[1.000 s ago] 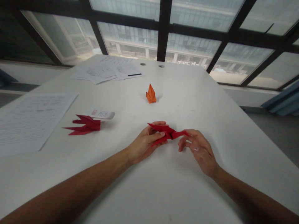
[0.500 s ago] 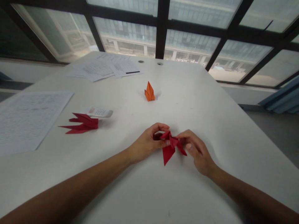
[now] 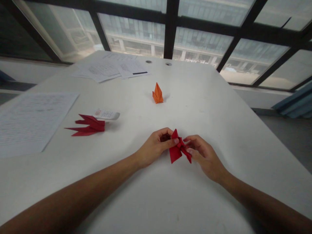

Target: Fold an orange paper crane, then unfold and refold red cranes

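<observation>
Between my two hands, just above the white table, is a folded red paper figure (image 3: 175, 153) with several pointed flaps. My left hand (image 3: 157, 143) pinches its left side, thumb on top and the other fingers behind. With thumb and forefinger my right hand (image 3: 206, 157) grips the flap on the figure's right side. Farther off stands a small orange origami figure (image 3: 158, 94) with an upright point. To the left lies another red folded paper piece (image 3: 91, 126), its long points facing left.
A white and grey card-like object (image 3: 107, 114) with print lies behind the red piece on the left. Printed sheets (image 3: 107, 66) spread at the back left, and a large sheet (image 3: 31, 120) lies at the left. Dark-framed windows (image 3: 168, 32) border the table's far edge.
The red figure has turned in my hands, so a flap now points up at its top. My right thumb has closed onto the right flap. The view has shifted slightly.
</observation>
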A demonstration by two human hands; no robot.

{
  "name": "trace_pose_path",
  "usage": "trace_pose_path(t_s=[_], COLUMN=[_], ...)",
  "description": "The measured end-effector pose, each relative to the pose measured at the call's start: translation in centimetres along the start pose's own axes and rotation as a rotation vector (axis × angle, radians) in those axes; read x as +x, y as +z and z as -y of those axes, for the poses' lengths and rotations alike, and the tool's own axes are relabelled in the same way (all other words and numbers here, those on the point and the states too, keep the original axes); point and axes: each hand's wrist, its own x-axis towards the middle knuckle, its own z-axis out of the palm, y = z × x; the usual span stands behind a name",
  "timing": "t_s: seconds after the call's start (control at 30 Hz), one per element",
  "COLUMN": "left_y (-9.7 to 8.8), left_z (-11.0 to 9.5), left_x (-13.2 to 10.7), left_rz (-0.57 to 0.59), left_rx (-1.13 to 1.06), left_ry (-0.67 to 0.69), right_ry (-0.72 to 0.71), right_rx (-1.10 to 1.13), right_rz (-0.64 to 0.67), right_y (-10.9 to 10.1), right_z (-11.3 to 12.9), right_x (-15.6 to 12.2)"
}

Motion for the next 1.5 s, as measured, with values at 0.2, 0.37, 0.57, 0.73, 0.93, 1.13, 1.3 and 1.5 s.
trace_pose_path(t_s=[0.2,0.37,0.57,0.73,0.93,1.13,1.3,1.5], left_y=[0.2,0.6,1.0,0.5,-0.5,-0.7,-0.8,-0.8], left_z=[-0.1,-0.2,-0.2,-0.2,-0.4,-0.7,-0.7,-0.7], left_x=[0.1,-0.2,-0.5,-0.3,0.6,0.9,1.0,0.9], left_rz=[-0.270,-0.403,-0.386,-0.409,-0.415,-0.366,-0.339,-0.276], left_rx=[0.102,0.236,0.342,0.307,-0.028,-0.179,-0.194,-0.076], left_ry=[0.116,0.187,0.248,0.225,0.199,0.138,0.117,0.108], right_ry=[0.015,0.059,0.125,0.168,0.274,0.284,0.305,0.294], right_rx=[0.194,0.175,0.160,0.161,0.080,-0.095,-0.151,-0.145], right_rz=[-0.155,-0.093,-0.071,-0.095,-0.145,-0.055,0.015,0.058], right_y=[0.4,0.5,0.7,0.4,-0.8,-1.4,-1.7,-1.5], right_z=[-0.3,-0.2,-0.8,-0.3,-0.1,-0.2,0.2,0.8], right_x=[0.2,0.1,0.3,0.8,1.4,1.6,1.8,1.7])
